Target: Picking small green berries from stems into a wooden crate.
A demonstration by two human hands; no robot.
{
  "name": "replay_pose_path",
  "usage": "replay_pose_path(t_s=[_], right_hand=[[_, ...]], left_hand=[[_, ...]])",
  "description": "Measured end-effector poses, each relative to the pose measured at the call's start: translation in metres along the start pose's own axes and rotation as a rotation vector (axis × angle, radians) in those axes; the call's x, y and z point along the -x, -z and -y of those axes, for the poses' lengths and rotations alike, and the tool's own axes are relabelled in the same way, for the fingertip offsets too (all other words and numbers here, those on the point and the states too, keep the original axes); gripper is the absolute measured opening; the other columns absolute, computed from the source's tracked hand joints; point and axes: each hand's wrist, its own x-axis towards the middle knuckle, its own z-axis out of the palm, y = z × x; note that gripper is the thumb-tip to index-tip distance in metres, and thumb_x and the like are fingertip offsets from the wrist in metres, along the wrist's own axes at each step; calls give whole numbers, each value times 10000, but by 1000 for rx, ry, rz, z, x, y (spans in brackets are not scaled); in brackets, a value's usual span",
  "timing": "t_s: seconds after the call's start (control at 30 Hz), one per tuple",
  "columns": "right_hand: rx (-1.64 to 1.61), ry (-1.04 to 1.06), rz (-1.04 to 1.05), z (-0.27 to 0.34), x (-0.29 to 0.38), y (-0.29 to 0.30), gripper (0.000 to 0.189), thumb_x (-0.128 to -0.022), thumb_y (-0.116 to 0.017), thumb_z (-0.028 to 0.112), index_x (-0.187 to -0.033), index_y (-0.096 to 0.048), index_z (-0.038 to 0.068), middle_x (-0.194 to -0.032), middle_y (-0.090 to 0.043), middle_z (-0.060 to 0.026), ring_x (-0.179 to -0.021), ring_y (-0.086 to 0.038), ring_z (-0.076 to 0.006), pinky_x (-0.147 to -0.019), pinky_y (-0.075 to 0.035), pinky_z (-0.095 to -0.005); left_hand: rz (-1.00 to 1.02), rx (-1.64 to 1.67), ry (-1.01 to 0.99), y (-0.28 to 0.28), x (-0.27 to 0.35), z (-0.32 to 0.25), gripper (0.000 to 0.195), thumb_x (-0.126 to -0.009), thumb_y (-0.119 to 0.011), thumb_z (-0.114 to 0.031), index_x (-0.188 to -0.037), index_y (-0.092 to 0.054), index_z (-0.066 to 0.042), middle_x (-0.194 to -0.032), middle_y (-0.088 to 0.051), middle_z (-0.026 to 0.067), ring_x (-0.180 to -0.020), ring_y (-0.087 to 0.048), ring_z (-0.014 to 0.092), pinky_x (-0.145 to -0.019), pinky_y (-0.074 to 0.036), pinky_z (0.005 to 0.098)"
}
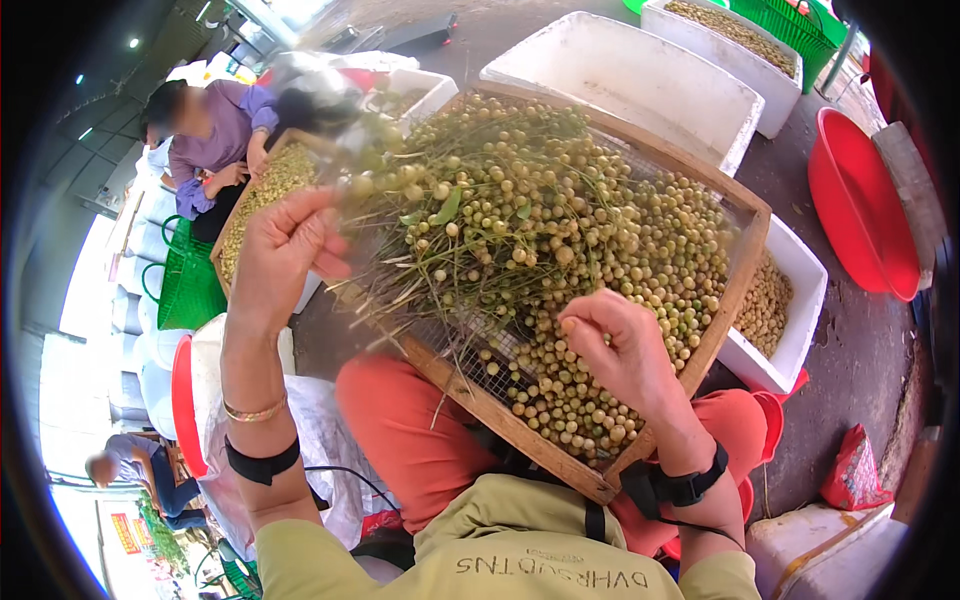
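Note:
My left hand [296, 244] is raised at the left side of a wood-framed mesh tray [697, 375]. Its thumb and fingers are pinched at a blurred sprig of fruit [364, 180]. Small round yellow-green fruits, perhaps wampee, fill much of the tray. Stemmed bunches [480, 225] are heaped over its left and middle, their thin stalks pointing towards me. Loose fruits [577, 412] lie on the mesh at the near and right sides. Over these hangs my right hand [622, 345], fingers curled in; whether something is between them is hidden. The tray's near corner is at my lap.
White foam boxes stand behind the tray [630, 75] and at its right [795, 330], the latter with loose fruit. A red basin [862, 210] is far right. At left a co-worker [217, 135] sits by another fruit tray [277, 180], near a green basket [187, 285].

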Motion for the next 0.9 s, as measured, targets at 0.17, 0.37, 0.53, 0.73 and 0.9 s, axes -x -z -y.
replay_pose_path(t_s=[0.17,0.37,0.53,0.73,0.9], right_hand=[[-618,-381,80,19,-1,8,579,-766,-530,36,-1295,-304,-22,-1039,-501,-179,-724,-578,-176,-525,-516,-254],[-546,-348,59,8,4,7,486,-772,-480,46,-1244,-383,-21,-753,-589,-92,-589,-569,-132,-540,-480,-235],[-445,-283,-20,-1,5,7,359,-780,-440,22,-1127,-498,-54,-664,-577,-81,-521,-552,-117,-488,-471,-242],[-333,-311,17,2,5,8,307,-799,-476,47,-1085,-550,-36,-673,-573,-44,-545,-529,-80,-482,-429,-210],[-472,-369,112,-4,0,7,260,-827,-512,80,-1061,-582,-9,-686,-567,-16,-585,-513,-57,-503,-408,-190]], left_hand=[[337,359,296,-64,49,17,206,-859,-486,-57,-1050,-549,-13,-858,-611,115,-666,-604,138,-526,-526,276],[494,554,393,-119,69,23,174,-866,-467,-78,-1010,-506,12,-811,-602,82,-594,-581,136,-569,-480,219],[543,605,285,-130,68,20,189,-848,-547,-134,-986,-525,-8,-811,-597,63,-581,-533,62,-507,-437,169],[382,311,347,-130,71,19,123,-844,-548,-98,-924,-553,-4,-773,-588,34,-521,-492,41,-464,-404,140],[320,329,317,-127,67,21,88,-846,-527,-75,-891,-556,-4,-720,-586,22,-483,-467,38,-418,-365,139]])
